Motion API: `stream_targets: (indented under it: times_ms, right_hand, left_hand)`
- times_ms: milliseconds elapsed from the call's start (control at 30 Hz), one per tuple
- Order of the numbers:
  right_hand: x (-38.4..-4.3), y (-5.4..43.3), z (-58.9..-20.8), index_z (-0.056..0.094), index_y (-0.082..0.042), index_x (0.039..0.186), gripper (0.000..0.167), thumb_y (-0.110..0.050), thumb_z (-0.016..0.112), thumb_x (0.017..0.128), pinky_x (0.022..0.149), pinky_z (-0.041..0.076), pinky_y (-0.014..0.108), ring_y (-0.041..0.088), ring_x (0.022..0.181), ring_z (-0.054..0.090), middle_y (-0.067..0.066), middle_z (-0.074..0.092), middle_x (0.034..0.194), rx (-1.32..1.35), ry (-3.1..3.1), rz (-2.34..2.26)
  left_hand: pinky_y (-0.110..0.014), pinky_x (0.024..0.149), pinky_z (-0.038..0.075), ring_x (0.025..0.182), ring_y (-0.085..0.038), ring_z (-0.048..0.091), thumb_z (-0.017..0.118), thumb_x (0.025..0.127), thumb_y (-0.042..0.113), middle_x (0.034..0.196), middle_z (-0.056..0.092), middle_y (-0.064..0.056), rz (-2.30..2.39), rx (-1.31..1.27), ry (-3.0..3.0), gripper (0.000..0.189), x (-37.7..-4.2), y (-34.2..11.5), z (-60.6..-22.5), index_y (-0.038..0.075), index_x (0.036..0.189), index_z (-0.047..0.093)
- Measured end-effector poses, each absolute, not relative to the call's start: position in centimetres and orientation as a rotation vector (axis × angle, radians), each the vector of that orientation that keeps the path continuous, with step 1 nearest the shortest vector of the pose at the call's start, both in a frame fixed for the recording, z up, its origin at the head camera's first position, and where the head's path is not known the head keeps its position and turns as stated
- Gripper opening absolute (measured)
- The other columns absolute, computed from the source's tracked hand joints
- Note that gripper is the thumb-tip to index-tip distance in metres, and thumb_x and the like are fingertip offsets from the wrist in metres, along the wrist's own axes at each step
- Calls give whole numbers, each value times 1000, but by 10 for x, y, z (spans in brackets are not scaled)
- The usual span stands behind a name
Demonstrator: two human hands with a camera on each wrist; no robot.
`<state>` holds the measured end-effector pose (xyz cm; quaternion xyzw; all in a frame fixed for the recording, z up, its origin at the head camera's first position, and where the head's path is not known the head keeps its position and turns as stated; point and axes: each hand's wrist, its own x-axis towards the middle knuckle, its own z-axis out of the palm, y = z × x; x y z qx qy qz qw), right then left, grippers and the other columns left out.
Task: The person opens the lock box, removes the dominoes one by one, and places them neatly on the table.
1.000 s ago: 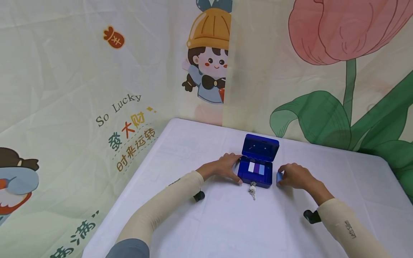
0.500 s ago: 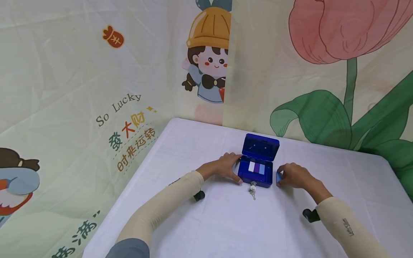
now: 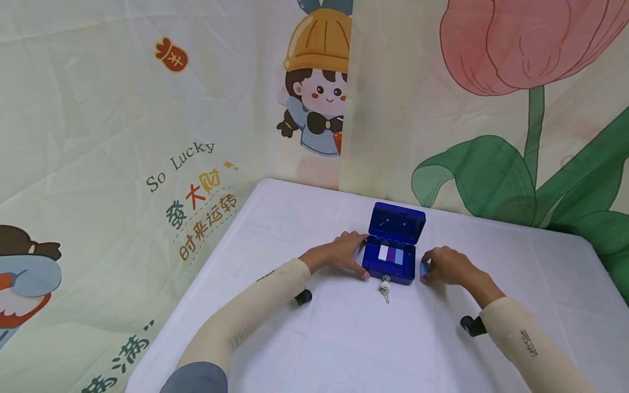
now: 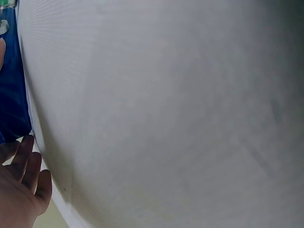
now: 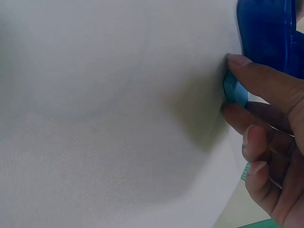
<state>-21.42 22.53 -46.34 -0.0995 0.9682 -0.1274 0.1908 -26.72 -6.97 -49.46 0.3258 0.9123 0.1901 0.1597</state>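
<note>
A dark blue cash box [image 3: 373,267] stands on the table with its lid [image 3: 397,222] raised. Inside lie a white strip [image 3: 383,252], a purple one [image 3: 390,255] and a light-blue one [image 3: 398,256], side by side. My left hand [image 3: 341,255] holds the box's left side, thumb at the front corner and fingers at the back. The left wrist view catches those fingers against the end of the box [image 4: 12,95]. Just right of the box, my right hand [image 3: 449,266] pinches a small light-blue block [image 5: 235,89] between thumb and fingers, close to the tabletop.
Keys [image 3: 385,292] hang from the lock on the box's front. The white-covered table [image 3: 319,349] reaches back to a printed fabric backdrop [image 3: 383,109]. Small black wrist-worn devices, such as the right one [image 3: 473,326], stick out beneath both forearms.
</note>
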Motion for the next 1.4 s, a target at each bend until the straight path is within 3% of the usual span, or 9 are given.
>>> stream_targets:
  times_ms: [1400]
  right_hand:
    - [-214,226,-464,66,3,123,56,-24,87,79,80,57,43,19,81,63,6,71,90,-275,2714,-365]
  left_hand:
    - [-41,110,37,124,-22,42,86,72,56,142,49,-6,564,939,2599,111,-267,-70,-493,16,159,29]
